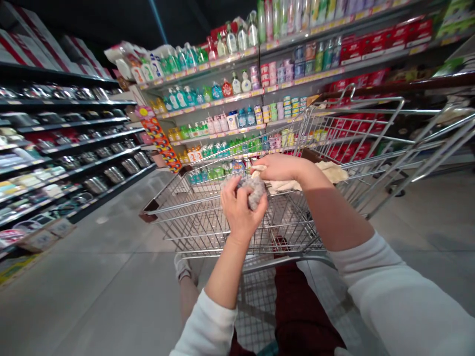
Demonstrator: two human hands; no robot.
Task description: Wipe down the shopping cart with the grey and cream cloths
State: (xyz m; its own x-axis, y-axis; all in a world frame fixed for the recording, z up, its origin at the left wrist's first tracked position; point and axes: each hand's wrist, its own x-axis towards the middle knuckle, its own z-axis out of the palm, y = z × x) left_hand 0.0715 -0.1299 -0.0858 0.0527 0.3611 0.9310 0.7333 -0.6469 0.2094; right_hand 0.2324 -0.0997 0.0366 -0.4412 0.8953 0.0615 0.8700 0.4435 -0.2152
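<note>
In the head view, the left hand (pixel 242 210) curls its fingers around a grey, fluffy wad (pixel 255 194) above the wire shopping cart (pixel 150 211). Beside it, the right hand (pixel 280 167) grips part of a cream cloth (pixel 331 171), which lies across the cart's top. Beyond stand shelves (pixel 208 105) of pump bottles (pixel 230 38); metal pots (pixel 114 174) line the left-hand racks (pixel 111 190). The bottles' contents cannot be told.
</note>
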